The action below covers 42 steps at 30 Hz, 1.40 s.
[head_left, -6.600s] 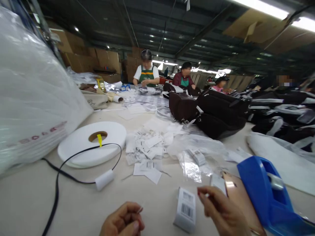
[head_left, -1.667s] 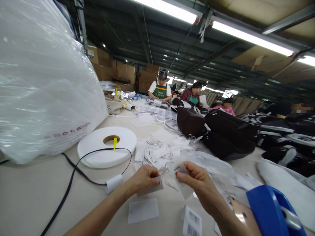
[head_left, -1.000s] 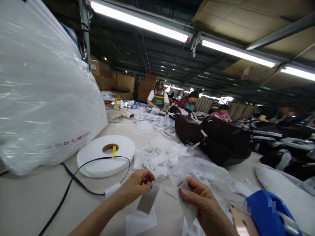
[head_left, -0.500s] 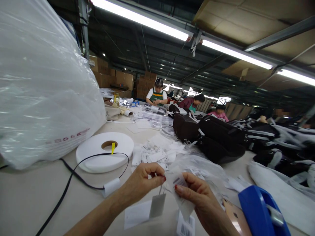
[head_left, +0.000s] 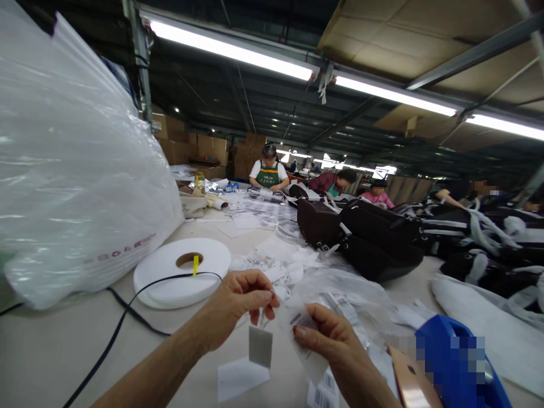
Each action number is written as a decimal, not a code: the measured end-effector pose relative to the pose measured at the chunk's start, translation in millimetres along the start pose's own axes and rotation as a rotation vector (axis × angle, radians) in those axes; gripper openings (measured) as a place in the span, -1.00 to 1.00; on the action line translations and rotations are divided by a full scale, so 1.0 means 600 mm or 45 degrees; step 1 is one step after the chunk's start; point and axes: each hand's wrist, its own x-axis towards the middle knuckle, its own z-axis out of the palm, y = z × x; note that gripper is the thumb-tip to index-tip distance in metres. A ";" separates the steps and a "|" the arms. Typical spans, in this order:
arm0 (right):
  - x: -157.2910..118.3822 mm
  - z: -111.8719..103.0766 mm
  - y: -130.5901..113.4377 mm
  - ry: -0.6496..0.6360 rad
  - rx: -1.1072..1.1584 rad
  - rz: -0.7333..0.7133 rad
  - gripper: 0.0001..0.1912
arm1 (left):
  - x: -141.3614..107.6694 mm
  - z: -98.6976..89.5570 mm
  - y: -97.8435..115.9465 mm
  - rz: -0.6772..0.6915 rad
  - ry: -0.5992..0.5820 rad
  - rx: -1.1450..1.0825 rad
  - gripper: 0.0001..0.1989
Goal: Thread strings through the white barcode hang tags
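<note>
My left hand pinches a thin string, and a small grey tag hangs from it below the fingers. To its right, my right hand holds a small translucent bag with printing on it between thumb and fingers. A white paper lies on the table under the grey tag. Barcode labels lie below the small bag. Loose labels and tags are heaped just beyond both hands.
A white tape roll with a black cord and a large plastic bag stand left. Black bags are piled right. A phone and a blue object are near right. Several people work beyond.
My left hand has moved slightly left and up with the hanging grey tag, farther from the small bag. My right hand has shifted a little left, still holding the bag. The view has shifted slightly.
</note>
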 end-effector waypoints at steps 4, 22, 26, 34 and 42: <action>-0.007 -0.006 0.006 0.006 0.006 -0.006 -0.77 | -0.005 0.002 -0.006 -0.009 0.024 0.045 -0.88; -0.029 -0.007 0.019 0.374 -1.096 -0.503 -0.88 | -0.019 0.010 0.000 -0.016 0.069 0.281 -0.88; -0.022 -0.009 0.019 0.320 -1.043 -0.478 -0.87 | -0.014 0.008 0.002 -0.026 0.073 0.344 -0.86; -0.007 -0.021 0.030 0.317 -1.043 -0.494 -0.88 | -0.009 0.000 0.006 -0.150 -0.006 0.479 -0.74; -0.006 -0.027 0.036 0.347 -1.068 -0.600 -0.90 | -0.002 -0.006 -0.006 -0.213 -0.065 0.518 -0.73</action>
